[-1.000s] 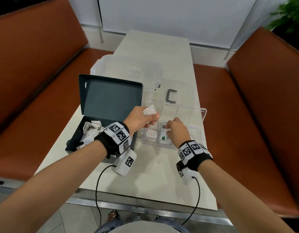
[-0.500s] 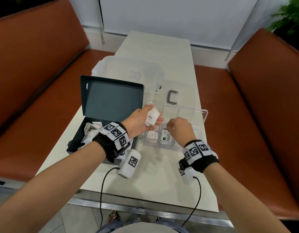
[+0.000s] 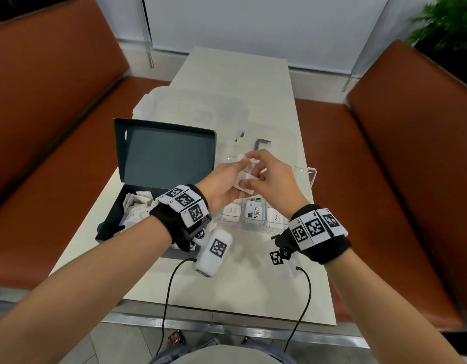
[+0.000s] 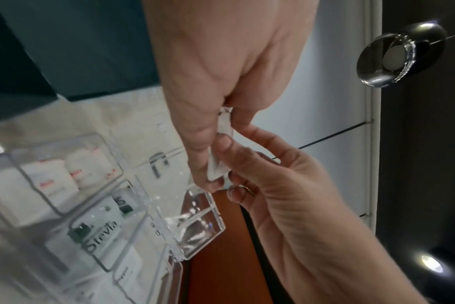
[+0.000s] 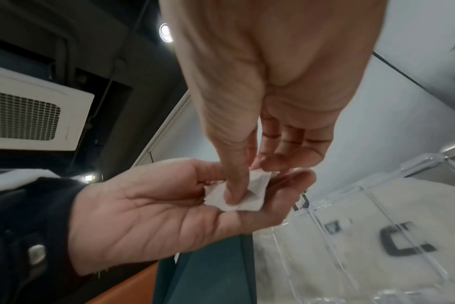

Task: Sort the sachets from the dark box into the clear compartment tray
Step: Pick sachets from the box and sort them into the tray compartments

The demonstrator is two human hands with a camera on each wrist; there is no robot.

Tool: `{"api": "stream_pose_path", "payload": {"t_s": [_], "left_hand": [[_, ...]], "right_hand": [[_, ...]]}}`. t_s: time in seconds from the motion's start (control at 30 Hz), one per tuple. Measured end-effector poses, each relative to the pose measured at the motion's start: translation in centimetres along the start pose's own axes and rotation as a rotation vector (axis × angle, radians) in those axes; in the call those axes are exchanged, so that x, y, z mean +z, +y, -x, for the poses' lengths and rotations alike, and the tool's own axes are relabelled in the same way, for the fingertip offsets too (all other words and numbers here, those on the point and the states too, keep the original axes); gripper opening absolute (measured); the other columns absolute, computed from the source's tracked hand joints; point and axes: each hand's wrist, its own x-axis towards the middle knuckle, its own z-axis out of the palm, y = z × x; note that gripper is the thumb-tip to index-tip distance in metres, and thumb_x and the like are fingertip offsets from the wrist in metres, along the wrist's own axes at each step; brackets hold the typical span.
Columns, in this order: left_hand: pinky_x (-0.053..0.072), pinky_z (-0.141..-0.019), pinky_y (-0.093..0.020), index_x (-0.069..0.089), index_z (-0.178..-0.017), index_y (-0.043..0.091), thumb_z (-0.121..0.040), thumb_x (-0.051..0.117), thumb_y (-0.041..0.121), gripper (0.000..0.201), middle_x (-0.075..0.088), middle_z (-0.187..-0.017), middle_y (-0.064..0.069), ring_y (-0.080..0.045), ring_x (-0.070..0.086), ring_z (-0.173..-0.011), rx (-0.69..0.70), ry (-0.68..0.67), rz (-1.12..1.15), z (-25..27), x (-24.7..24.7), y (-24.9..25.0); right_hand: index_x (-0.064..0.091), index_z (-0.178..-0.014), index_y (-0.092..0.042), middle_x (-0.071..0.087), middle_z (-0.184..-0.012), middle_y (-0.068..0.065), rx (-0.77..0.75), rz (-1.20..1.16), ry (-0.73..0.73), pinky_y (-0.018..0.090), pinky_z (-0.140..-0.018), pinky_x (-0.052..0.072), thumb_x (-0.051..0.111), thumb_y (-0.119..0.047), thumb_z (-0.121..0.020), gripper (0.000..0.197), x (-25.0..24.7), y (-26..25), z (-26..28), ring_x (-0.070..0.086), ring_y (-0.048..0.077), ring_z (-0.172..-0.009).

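Observation:
Above the far row of the clear compartment tray (image 3: 310,174), my left hand (image 3: 224,182) holds a small bunch of white sachets (image 3: 242,179). My right hand (image 3: 272,177) meets it there. In the right wrist view the right hand (image 5: 237,164) pinches one sachet (image 5: 259,183) with its thumb on top, and the left hand (image 5: 169,205) lies under it. The left wrist view shows the left hand (image 4: 208,156) gripping the sachets (image 4: 217,166). The dark box (image 3: 161,158) stands open at the left, with several sachets (image 3: 136,208) in its base. The tray's near row holds red-print, Stevia (image 3: 253,212) and pepper sachets.
A cloudy plastic lid (image 3: 195,111) lies behind the dark box. A grey metal bracket (image 3: 261,145) sits just beyond the tray. Orange benches (image 3: 411,179) flank the narrow table (image 3: 240,279). Cables hang from both wrist units over the table's front edge.
My right hand rose from the tray's near compartment to the left hand and took hold of a sachet. My left hand lifted its sachets further over the tray.

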Motion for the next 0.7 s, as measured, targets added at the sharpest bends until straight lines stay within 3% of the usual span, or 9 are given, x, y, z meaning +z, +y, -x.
{"api": "stream_pose_path", "payload": {"t_s": [0.1,0.23,0.37,0.43,0.57,0.7], "left_hand": [[0.058,-0.061,-0.029,0.056,-0.117,0.003,-0.105,0.038,0.029,0.034,0.071,-0.090,-0.011,-0.017,0.069,-0.066,-0.021,-0.008,0.050,-0.3,1.1,0.1],[0.060,-0.068,-0.031,0.062,-0.104,0.006,-0.105,0.037,0.025,0.031,0.071,-0.093,-0.009,-0.017,0.070,-0.074,-0.027,0.038,0.049,-1.0,2.0,-0.2],[0.058,-0.079,-0.035,0.060,-0.113,0.004,-0.105,0.036,0.023,0.031,0.068,-0.101,-0.014,-0.020,0.069,-0.080,-0.045,0.075,0.004,-1.5,2.6,-0.7],[0.056,-0.080,-0.035,0.058,-0.119,0.003,-0.105,0.035,0.022,0.032,0.069,-0.104,-0.015,-0.021,0.069,-0.087,-0.054,0.085,-0.019,-1.6,2.8,-0.9],[0.056,-0.079,-0.033,0.056,-0.122,0.002,-0.105,0.034,0.022,0.034,0.069,-0.106,-0.015,-0.020,0.070,-0.088,-0.061,0.094,-0.047,-1.7,2.7,-1.3],[0.057,-0.078,-0.033,0.055,-0.123,0.002,-0.106,0.034,0.024,0.035,0.069,-0.106,-0.015,-0.020,0.070,-0.089,-0.061,0.096,-0.063,-1.6,2.3,-1.6]], "right_hand": [[0.058,-0.115,-0.020,0.057,-0.067,-0.004,0.026,-0.051,-0.007,0.006,-0.059,0.040,0.075,-0.008,-0.077,0.044,-1.2,0.6,0.0,0.052,-0.003,-0.055],[0.070,-0.099,-0.018,0.059,-0.074,-0.005,0.107,-0.001,0.029,0.015,-0.062,0.039,0.071,-0.014,-0.083,0.017,-3.3,2.4,0.0,0.050,-0.001,-0.058],[0.066,-0.085,-0.017,0.063,-0.076,-0.002,0.275,-0.068,0.069,0.016,-0.049,0.045,0.065,-0.017,-0.086,0.001,-4.5,5.1,0.5,0.056,0.008,-0.054],[0.064,-0.084,-0.016,0.067,-0.075,0.000,0.349,-0.024,0.061,0.017,-0.047,0.045,0.063,-0.017,-0.085,0.002,-4.5,6.5,0.7,0.056,0.009,-0.050],[0.058,-0.097,-0.018,0.069,-0.075,0.006,0.422,0.054,-0.071,0.021,-0.044,0.045,0.059,-0.009,-0.083,0.016,-3.7,8.4,1.2,0.059,0.011,-0.046],[0.064,-0.096,-0.017,0.067,-0.065,0.007,0.443,0.096,-0.097,0.021,-0.042,0.051,0.050,-0.006,-0.089,0.020,-2.7,9.3,1.5,0.059,0.006,-0.039]]}}
